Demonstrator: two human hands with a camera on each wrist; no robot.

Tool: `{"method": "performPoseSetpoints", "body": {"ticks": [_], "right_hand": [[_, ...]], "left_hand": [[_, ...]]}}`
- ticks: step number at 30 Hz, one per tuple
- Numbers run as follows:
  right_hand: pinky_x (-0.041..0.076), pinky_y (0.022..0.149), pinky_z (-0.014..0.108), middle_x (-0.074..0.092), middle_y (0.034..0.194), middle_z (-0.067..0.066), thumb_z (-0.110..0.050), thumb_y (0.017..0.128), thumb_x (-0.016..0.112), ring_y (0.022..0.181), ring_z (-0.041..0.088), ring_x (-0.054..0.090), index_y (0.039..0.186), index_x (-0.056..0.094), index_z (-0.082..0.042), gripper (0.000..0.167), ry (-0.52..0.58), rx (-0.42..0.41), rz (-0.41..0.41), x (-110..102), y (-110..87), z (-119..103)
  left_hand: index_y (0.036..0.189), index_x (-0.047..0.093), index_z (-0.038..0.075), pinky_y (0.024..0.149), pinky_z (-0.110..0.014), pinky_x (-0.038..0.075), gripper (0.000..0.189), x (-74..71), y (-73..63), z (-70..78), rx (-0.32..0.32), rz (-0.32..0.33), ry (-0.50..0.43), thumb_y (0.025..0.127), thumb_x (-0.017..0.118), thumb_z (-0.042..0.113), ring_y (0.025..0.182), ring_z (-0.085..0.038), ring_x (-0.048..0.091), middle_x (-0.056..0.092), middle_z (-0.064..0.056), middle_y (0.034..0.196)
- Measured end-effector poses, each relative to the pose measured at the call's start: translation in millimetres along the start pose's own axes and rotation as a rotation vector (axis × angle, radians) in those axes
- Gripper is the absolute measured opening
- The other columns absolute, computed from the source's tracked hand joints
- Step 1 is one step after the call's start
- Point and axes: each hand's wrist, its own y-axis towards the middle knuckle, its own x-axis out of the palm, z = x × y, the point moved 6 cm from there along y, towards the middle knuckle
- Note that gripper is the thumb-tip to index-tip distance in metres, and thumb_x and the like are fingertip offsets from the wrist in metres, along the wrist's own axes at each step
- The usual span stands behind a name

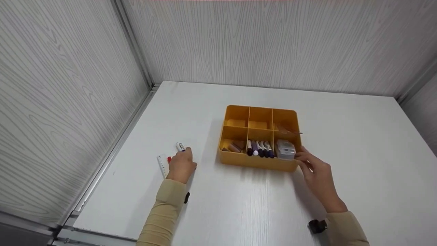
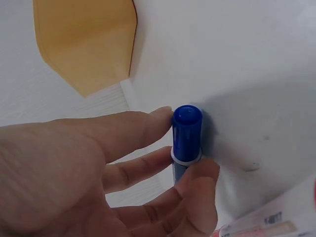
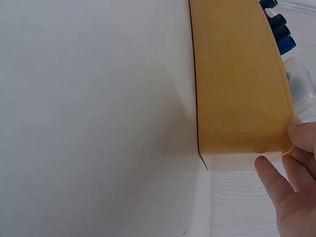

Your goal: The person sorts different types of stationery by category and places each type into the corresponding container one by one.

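Note:
My left hand (image 1: 182,166) pinches a whiteboard marker (image 1: 180,147) at the left of the table. In the left wrist view, the thumb and fingers are round the marker's blue cap (image 2: 187,138). A white ruler (image 1: 161,163) and a red-tipped item (image 1: 169,159) lie beside this hand, partly hidden by it. With thumb and fingers, my right hand (image 1: 319,176) holds the front right corner of a yellow compartment box (image 1: 259,164). Several markers (image 1: 260,149) lie in its front middle compartment, and a clear plastic case (image 1: 285,149) is in the front right one.
Brown blocks (image 1: 235,146) lie in the box's front left compartment. A thin clear item (image 1: 286,130) pokes over the right rim from the back right one. Grey wood-grain panels (image 1: 259,44) enclose the white table (image 1: 358,143) at the back and sides.

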Motion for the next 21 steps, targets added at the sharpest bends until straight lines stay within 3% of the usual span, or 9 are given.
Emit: {"method": "performPoseSetpoints", "body": {"ticks": [12, 21], "right_hand": [[0.045, 0.088, 0.006, 0.073, 0.111, 0.013, 0.010, 0.085, 0.069, 0.129, 0.030, 0.056, 0.094, 0.069, -0.001, 0.014, 0.019, -0.038, 0.010, 0, 0.4, -2], [0.044, 0.088, 0.005, 0.073, 0.113, 0.012, 0.008, 0.086, 0.069, 0.130, 0.028, 0.055, 0.096, 0.070, -0.003, 0.016, 0.011, -0.009, 0.001, 0, 0.2, -1]], "left_hand": [[0.130, 0.053, -0.001, 0.096, -0.050, 0.052, 0.037, 10.0, -3.1, 2.5, -0.005, -0.038, -0.052, 0.096, 0.062, 0.008, 0.112, -0.041, 0.064, 0.063, -0.026, 0.123], [0.133, 0.051, -0.001, 0.098, -0.050, 0.050, 0.037, 12.1, -4.9, 0.0, -0.005, -0.054, -0.137, 0.098, 0.057, 0.008, 0.116, -0.041, 0.061, 0.060, -0.027, 0.125]]}}
